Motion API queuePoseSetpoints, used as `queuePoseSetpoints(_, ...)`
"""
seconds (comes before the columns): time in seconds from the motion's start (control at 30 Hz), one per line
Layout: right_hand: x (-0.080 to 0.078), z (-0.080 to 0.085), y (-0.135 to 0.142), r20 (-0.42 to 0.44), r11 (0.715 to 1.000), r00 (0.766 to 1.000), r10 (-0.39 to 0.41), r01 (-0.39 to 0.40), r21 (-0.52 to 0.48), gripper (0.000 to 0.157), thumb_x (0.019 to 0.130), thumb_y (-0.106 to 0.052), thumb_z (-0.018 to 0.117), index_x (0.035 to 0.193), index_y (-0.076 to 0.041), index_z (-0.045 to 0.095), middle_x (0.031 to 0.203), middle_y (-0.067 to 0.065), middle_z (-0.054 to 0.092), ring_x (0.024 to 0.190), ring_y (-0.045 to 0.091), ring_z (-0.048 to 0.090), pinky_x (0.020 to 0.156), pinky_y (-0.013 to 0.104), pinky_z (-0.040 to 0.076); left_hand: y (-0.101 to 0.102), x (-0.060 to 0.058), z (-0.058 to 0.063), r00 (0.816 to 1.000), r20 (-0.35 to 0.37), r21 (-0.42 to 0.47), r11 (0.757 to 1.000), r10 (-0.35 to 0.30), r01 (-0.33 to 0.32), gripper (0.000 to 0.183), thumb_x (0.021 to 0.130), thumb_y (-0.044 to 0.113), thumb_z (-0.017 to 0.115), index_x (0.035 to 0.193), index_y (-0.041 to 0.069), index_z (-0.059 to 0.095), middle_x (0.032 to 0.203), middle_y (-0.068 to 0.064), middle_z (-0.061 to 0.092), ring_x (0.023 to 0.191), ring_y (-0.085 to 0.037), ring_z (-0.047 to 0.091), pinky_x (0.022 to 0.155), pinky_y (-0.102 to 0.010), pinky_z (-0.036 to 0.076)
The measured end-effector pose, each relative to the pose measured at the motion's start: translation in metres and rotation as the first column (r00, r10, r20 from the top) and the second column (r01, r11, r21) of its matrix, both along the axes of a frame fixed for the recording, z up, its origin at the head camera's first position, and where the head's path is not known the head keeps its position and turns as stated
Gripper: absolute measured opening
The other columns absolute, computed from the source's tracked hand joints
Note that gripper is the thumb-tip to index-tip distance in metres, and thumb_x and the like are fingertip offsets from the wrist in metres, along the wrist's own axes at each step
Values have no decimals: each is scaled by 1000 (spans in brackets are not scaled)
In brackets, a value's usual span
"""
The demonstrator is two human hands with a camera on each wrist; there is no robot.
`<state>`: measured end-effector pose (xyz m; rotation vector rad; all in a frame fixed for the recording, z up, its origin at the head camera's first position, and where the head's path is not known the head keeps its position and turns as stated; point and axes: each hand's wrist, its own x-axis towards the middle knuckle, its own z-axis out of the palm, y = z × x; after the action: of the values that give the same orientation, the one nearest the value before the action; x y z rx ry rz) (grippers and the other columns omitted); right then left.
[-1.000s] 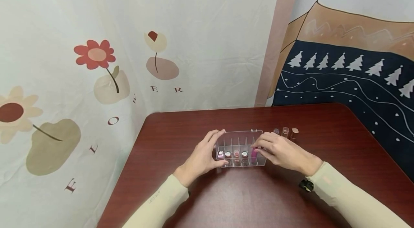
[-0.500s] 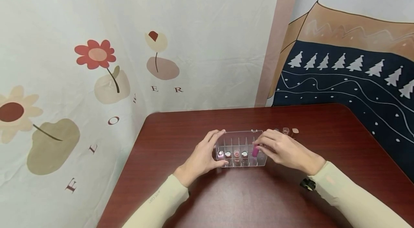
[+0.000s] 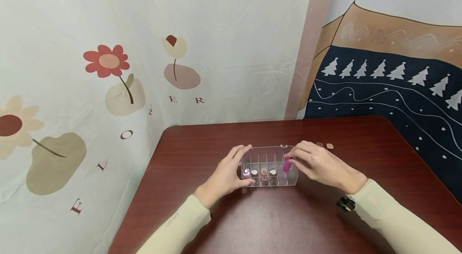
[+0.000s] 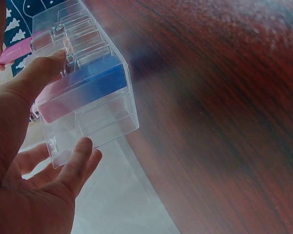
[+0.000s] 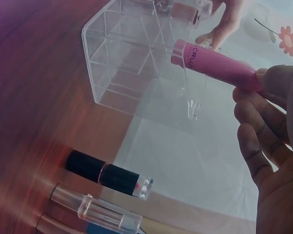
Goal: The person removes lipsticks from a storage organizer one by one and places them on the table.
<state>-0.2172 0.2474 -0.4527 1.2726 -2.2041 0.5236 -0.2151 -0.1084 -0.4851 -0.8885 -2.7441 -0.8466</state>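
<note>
The fingers [image 5: 256, 118] of the right hand [image 3: 319, 166] pinched 1 end of a glossy magenta cylindrical tube [image 5: 217, 67], tilted at the right side of a clear plastic compartmented box [image 3: 292, 180]. The left hand [image 3: 224, 174], spread wide, gripped the box's left end. The step looked like easing the tube in or out; the next move likely called for straightening it.

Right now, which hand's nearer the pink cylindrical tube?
The right hand, pinching the pink tube; the left hand is farther, at the left end of the clear plastic divided box.
</note>
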Motion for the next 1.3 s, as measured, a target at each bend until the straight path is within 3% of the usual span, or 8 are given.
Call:
queuePoseSetpoints(0.1, -1, 3, 2, 0, 1000, 1000, -4, 4, -11, 15, 108, -15, 85, 122, -12, 86, 115, -3, 82, 106, 15, 75, 97, 27, 67, 0, 0, 0, 1000, 0, 0, 1000, 2, -2, 116, 82, 26, 110, 178, 16, 46, 170, -17, 55, 104, -24, 86, 113, -48, 68)
queuePoseSetpoints(0.2, -1, 7, 3, -1, 1000, 1000, -12, 12, -21, 40, 85, 2, 98, 122, -10, 86, 116, -3, 82, 106, 14, 75, 97, 24, 66, 0, 0, 0, 1000, -1, 8, 1000, 1, -1, 116, 81, 26, 110, 178, 16, 46, 170, -16, 55, 103, -24, 86, 112, -48, 68)
queuePoseSetpoints(0.27, -2, 9, 4, -4, 1000, 1000, -18, 18, -25, 43, 83, 3, 99, 122, -11, 86, 116, -3, 82, 106, 13, 75, 95, 23, 67, 0, 0, 0, 1000, 0, 14, 1000, 0, 0, 116, 81, 25, 110, 178, 16, 46, 170, -16, 56, 103, -25, 87, 112, -47, 68)
queuePoseSetpoints(0.43, -2, 14, 9, -7, 999, 1000, -24, 24, -39, 15, 113, -22, 79, 123, -11, 85, 118, -3, 82, 107, 13, 74, 94, 22, 65, 0, 0, -1, 1000, 3, 11, 1000, 3, -3, 116, 81, 25, 110, 178, 16, 46, 170, -16, 55, 104, -25, 86, 111, -47, 68)
queuePoseSetpoints(0.53, -2, 16, 11, -13, 998, 999, -34, 33, -49, 44, 123, -43, 53, 123, -13, 85, 117, -3, 82, 106, 13, 73, 97, 19, 63, -1, 0, -2, 1000, -3, 11, 1000, 1, -1, 116, 81, 25, 110, 177, 15, 46, 169, -16, 55, 105, -25, 86, 110, -46, 69)
queuePoseSetpoints(0.6, -2, 17, 12, -24, 998, 999, -44, 42, -53, 53, 123, -48, 46, 122, -12, 86, 117, -2, 82, 106, 13, 74, 98, 16, 62, -1, 0, -2, 1000, -7, 12, 1000, -2, 2, 116, 81, 25, 110, 177, 15, 46, 169, -16, 56, 106, -26, 85, 110, -45, 69)
queuePoseSetpoints(0.97, -2, 23, 22, -36, 995, 997, -68, 65, -79, 54, 124, -47, 48, 122, -9, 86, 118, 1, 82, 102, 13, 73, 89, 12, 60, 0, -1, -2, 1000, -12, -1, 1000, -3, 3, 117, 81, 27, 110, 178, 15, 45, 169, -16, 56, 102, -23, 85, 109, -46, 69)
queuePoseSetpoints(1.3, -4, 29, 34, -44, 990, 994, -99, 94, -108, 54, 124, -46, 49, 124, -7, 86, 119, 4, 84, 104, 16, 73, 97, 7, 55, -1, -1, -1, 1000, 5, -13, 1000, -6, 6, 114, 83, 28, 110, 177, 17, 46, 170, -14, 55, 106, -24, 85, 111, -45, 69)
